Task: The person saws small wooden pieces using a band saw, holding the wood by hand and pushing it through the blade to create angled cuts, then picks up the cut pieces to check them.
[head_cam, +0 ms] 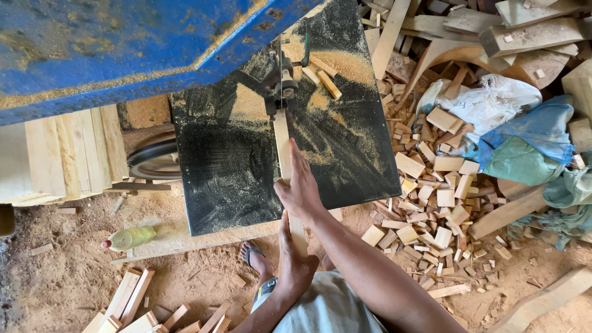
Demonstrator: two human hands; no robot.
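Sawdust-covered dirt floor [68, 271] of a woodshop, seen from above. Biggest thing: blue machine housing [123, 43] of a band saw across the top left, dusty. Below it the dark saw table [234, 185], square, coated with sawdust, blade guide [282, 86] standing near its middle. Right of the table a big heap of wood offcuts [431, 203], small blocks and slats, with larger curved timber pieces [530, 31] further up. White sack [487, 102] and blue-green cloth [530, 145] lie on the heap at right. Stacked pale planks [61, 154] at left under the housing, a dark wheel rim [154, 160] just beside them. More short slats [135, 305] on the floor bottom left. Yellow-green plastic bottle [131, 237] lies on its side near the table's front edge. Person's sandalled foot [254, 256] shows below the table.

Long thin wood strip [285, 160] lies on the table, running from the blade guide back over the front edge toward the person. Right hand [301, 185] lies flat on the strip, fingers straight and together, pressing it down, not wrapped round it. Left hand [295, 262] is at the near end of the strip below the table edge, fingers closed loosely against it; exact grip partly hidden by the right forearm.
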